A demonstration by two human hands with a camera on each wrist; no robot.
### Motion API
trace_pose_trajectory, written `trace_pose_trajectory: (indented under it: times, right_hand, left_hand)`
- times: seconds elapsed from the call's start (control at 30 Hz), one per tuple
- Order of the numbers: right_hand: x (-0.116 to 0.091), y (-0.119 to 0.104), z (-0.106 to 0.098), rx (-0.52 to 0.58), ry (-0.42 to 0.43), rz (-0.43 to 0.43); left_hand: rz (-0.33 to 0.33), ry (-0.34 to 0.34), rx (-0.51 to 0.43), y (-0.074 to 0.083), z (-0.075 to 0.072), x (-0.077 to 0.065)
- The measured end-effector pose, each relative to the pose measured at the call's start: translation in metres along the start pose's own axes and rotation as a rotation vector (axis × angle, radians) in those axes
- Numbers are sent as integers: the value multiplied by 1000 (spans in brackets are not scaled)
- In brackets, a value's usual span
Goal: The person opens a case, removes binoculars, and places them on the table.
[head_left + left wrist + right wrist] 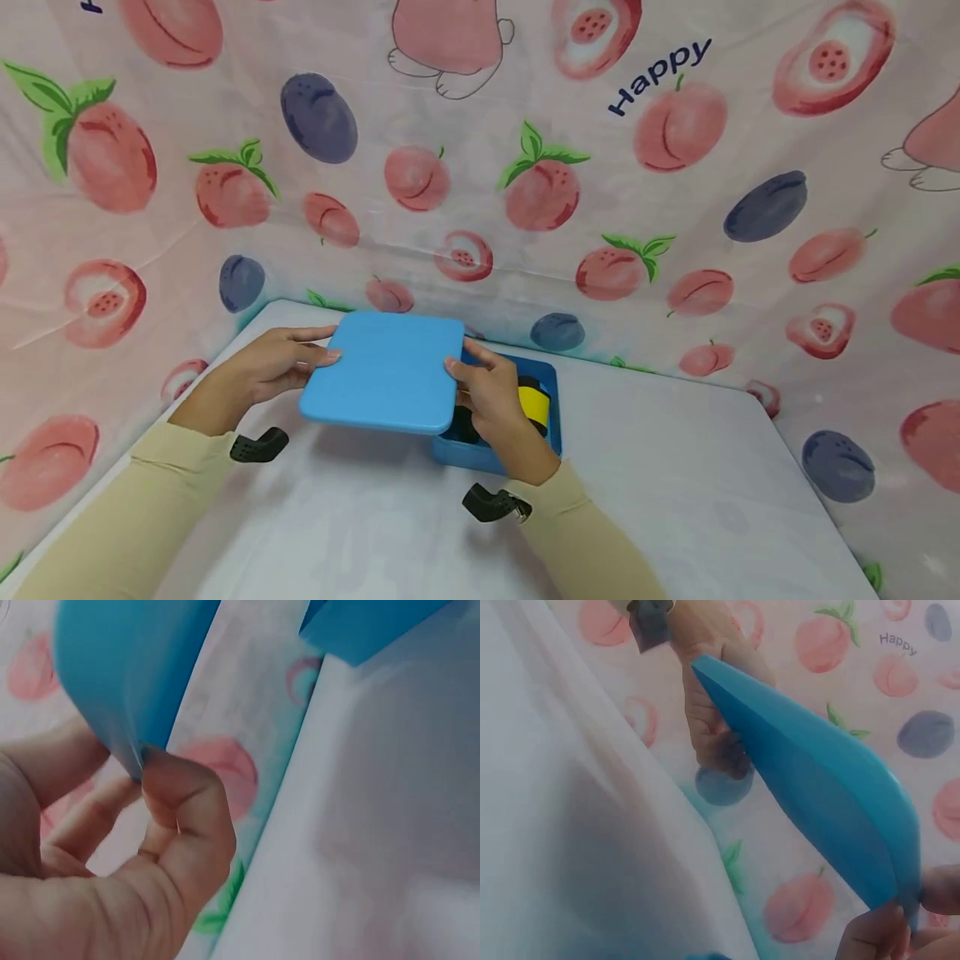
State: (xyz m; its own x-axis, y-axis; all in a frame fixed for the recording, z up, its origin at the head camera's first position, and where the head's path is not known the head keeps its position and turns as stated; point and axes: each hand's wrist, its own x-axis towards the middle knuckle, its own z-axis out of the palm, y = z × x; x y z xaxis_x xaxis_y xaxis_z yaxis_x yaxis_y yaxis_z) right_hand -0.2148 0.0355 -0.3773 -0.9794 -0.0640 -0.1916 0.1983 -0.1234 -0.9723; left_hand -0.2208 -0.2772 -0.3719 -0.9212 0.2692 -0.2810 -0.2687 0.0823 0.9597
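Observation:
A flat blue lid with rounded corners is held up above the table between both hands. My left hand pinches its left edge, thumb on top and fingers beneath; the left wrist view shows this grip on the lid close up. At the opposite edge, my right hand pinches the lid. Behind the right hand stands an uncovered blue box, partly hidden by the lid and that hand. Inside the box lies a yellow and black item, mostly covered from view.
The box stands on a white table, near its back edge. A curtain printed with peaches and plums hangs behind and along the sides. Black devices are strapped at both wrists.

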Motion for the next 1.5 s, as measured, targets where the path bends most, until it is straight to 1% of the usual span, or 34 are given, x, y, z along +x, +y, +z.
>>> trace_pose_trajectory:
  times: [0.07,0.17,0.3,0.43,0.53,0.63,0.77,1.0,1.13,1.27,1.37,1.5]
  right_hand:
    - [-1,1,6,16,1,10]
    - [-1,5,14,47,-1,19]
    - [-1,10,21,76,1,9]
    - [1,15,28,90,6,7]
    - [3,19,34,106,2,9]
    - [5,23,40,116,-2,25]
    - [8,28,45,101,-9,40]
    - [12,35,60,97,18,17]
    - [14,39,74,103,24,12]
    - [19,46,86,80,55,14]
    - [22,51,91,63,89,22]
    - [25,57,95,62,123,43]
  left_hand:
    - [20,-26,-15,-5,-8,-1]
    - [46,-45,-67,-12,-16,-2]
    - [56,-43,-153,-15,-23,-2]
    - [54,-39,-193,-17,-29,-3]
    - [50,-38,-202,-19,-36,-4]
    - [49,-39,-194,-21,-42,-5]
    - [52,-30,-167,-24,-51,-7]
    - [43,-2,-181,-28,-64,-6]
    - [41,24,-156,-32,-76,-5]
    - [50,37,-114,-34,-87,-5]
    - [49,43,-85,-35,-91,-4]
    - [27,45,-96,-39,-93,1]
